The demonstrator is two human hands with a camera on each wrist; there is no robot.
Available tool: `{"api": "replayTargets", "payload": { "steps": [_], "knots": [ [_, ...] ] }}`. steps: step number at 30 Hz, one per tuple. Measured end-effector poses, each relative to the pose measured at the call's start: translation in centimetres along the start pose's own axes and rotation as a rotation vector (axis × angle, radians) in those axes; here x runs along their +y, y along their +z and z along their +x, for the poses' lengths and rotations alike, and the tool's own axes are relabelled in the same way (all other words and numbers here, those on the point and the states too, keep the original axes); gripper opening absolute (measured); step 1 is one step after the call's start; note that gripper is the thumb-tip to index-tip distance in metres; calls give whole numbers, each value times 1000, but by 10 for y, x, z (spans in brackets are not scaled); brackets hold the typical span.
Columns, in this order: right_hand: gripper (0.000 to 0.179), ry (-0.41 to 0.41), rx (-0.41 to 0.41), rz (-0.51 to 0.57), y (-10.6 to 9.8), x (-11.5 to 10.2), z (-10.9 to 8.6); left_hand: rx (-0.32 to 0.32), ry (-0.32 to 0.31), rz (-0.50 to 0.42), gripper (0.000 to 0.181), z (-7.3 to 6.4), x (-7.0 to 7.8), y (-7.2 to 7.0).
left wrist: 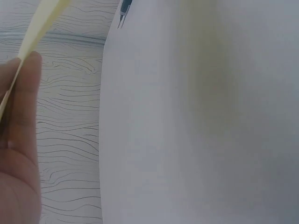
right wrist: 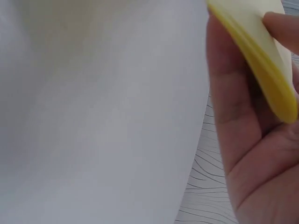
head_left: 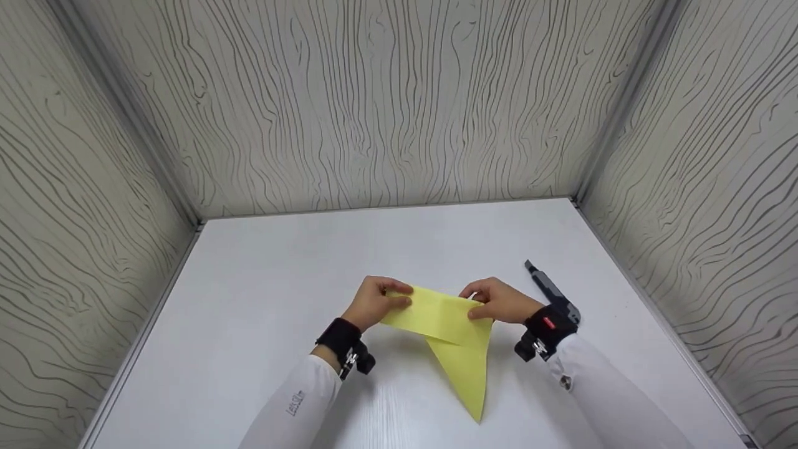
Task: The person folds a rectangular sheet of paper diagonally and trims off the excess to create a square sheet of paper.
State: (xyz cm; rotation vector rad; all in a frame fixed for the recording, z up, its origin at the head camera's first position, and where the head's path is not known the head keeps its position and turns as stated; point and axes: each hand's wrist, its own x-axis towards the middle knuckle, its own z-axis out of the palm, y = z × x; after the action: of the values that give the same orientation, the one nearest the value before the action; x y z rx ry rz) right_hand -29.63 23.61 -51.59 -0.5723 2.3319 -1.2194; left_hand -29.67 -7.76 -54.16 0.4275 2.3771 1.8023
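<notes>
Above the near middle of the white table (head_left: 280, 268), a person holds a folded sheet of yellow paper (head_left: 446, 318) stretched between two bare hands. The left hand (head_left: 374, 304) is clamped on the paper's left end, pinching it between thumb and fingers. The right hand (head_left: 499, 304) pinches the upper right corner, its thumb on the face towards the person and its fingers behind. The upper part of the paper forms a wide band running from hand to hand, with a faint upright crease near its middle; below the band, on the right, a long pointed flap hangs towards the table's near edge. Whether the tip of that flap touches the table cannot be told. In the right wrist view several layers show along the paper's bent yellow edge. On the right part of the table lies a dark grey tool (head_left: 552, 290), set at a slant, its lower end close to or behind the black right wristband (head_left: 552, 327) as the head view shows it; a black left wristband (head_left: 341, 340) is on the other arm. White sleeves (head_left: 287, 405) cover both forearms, over the table's near side. Wood-grain patterned walls (head_left: 374, 106) rise along the table's far, left and right edges.
</notes>
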Motion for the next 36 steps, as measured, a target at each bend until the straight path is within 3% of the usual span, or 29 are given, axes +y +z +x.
{"api": "replayTargets", "payload": {
  "steps": [5,9,14,21,24,29,32,36],
  "knots": [
    [33,-9,7,-155,2,-12,9,15,27,7,19,0,2,5],
    [23,-19,25,-202,4,-19,13,26,43,10,19,-1,4,8],
    [21,-35,24,-184,5,-24,17,31,38,8,19,-1,6,9],
    [18,-98,26,-165,1,-25,18,21,78,-18,20,-1,8,8],
    [17,-102,35,-159,0,-24,19,10,61,-36,21,0,8,8],
    [16,-120,45,-165,0,-21,20,-27,17,-62,46,1,8,7],
    [16,-133,32,-181,1,-21,20,-63,21,9,54,1,10,6],
    [16,-146,-7,-212,4,-21,20,-136,49,155,40,1,11,7]
  ]
}}
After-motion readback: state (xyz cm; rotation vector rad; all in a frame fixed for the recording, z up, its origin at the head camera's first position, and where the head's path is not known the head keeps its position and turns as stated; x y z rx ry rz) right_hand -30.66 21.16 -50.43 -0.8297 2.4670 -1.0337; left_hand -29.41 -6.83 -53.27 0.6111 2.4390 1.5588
